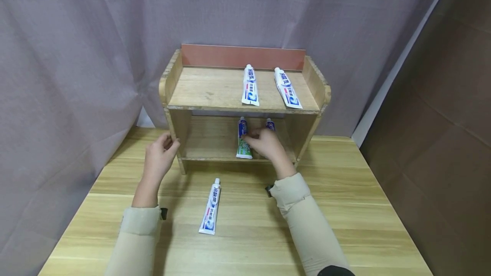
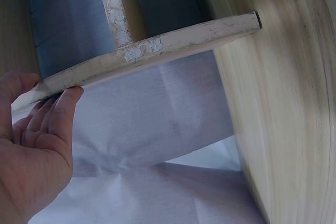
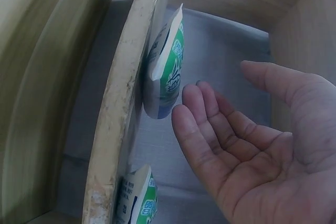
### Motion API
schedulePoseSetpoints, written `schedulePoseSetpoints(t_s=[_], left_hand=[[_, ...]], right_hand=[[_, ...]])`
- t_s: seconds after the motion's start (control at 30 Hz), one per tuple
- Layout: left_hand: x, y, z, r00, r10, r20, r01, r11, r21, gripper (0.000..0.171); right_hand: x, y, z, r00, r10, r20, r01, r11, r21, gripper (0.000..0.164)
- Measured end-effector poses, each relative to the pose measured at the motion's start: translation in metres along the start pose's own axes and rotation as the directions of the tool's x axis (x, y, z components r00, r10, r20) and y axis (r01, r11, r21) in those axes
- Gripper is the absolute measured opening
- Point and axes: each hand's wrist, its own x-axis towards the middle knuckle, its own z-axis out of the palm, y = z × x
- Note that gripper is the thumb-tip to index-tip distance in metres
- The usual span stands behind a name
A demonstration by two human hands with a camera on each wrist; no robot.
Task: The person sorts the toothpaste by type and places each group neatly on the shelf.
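Observation:
My left hand (image 1: 160,152) grips the front edge of the left side panel (image 2: 173,42) of a small wooden shelf unit, thumb on one face and fingers on the other. My right hand (image 1: 266,143) reaches into the lower compartment with fingers loosely bent and apart from the tubes in the right wrist view. Beside it lies a green and blue toothpaste tube (image 1: 243,139). A second such tube (image 1: 270,124) is partly hidden behind the hand. In the right wrist view, one green-printed tube (image 3: 167,69) lies close to the fingertips.
Two white and blue toothpaste tubes (image 1: 250,85) (image 1: 287,88) lie on the upper shelf (image 1: 207,88). Another white tube (image 1: 210,208) lies on the wooden table (image 1: 245,242) in front. Grey curtain (image 1: 238,7) hangs behind, and a brown panel (image 1: 433,97) stands at right.

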Motion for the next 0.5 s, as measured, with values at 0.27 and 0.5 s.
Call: schedulePoseSetpoints(t_s=[0.27, 0.5], left_hand=[[-0.001, -0.001, 0.0, 1.0, 0.023, -0.005, -0.023, 1.0, 0.006, 0.031], [0.0, -0.002, 0.0, 1.0, 0.011, -0.004, -0.011, 1.0, 0.004, 0.032]], right_hand=[[-0.006, 0.001, 0.0, 1.0, 0.008, 0.005, -0.008, 1.0, 0.023, 0.042], [-0.019, -0.003, 0.002, 1.0, 0.0, -0.004, 0.001, 0.999, 0.039, 0.041]])
